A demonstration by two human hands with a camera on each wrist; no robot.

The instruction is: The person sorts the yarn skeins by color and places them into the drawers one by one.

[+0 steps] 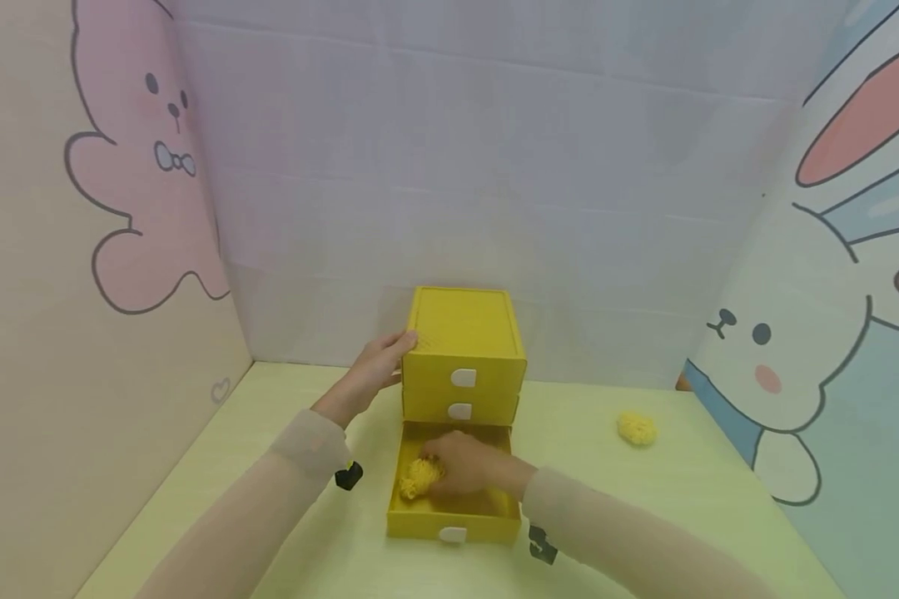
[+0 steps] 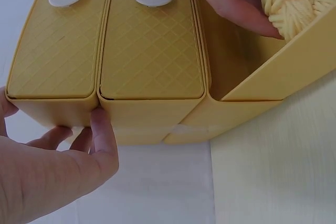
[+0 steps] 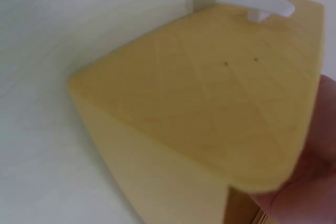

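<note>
A yellow storage box (image 1: 460, 324) with three drawers stands against the back wall, its bottom drawer (image 1: 412, 524) pulled out. My left hand (image 1: 370, 370) grips the box's upper left corner, thumb on top and fingers along the side. In the left wrist view the fingers of the left hand (image 2: 63, 169) bend against the side wall. Inside the pulled-out drawer, my right hand (image 1: 464, 462) holds a small yellow skein of yarn (image 1: 419, 478) near the left wall. The skein (image 2: 296, 3) shows wound strands. In the right wrist view the drawer's front panel (image 3: 199, 87) hides most of the right hand (image 3: 310, 177).
A second yellow skein (image 1: 637, 428) lies on the pale table (image 1: 592, 491) to the right. The two upper drawers are closed, with white tab handles (image 1: 463, 378). Cloth walls with a pink bear (image 1: 146, 183) and a white rabbit (image 1: 787, 358) surround the table.
</note>
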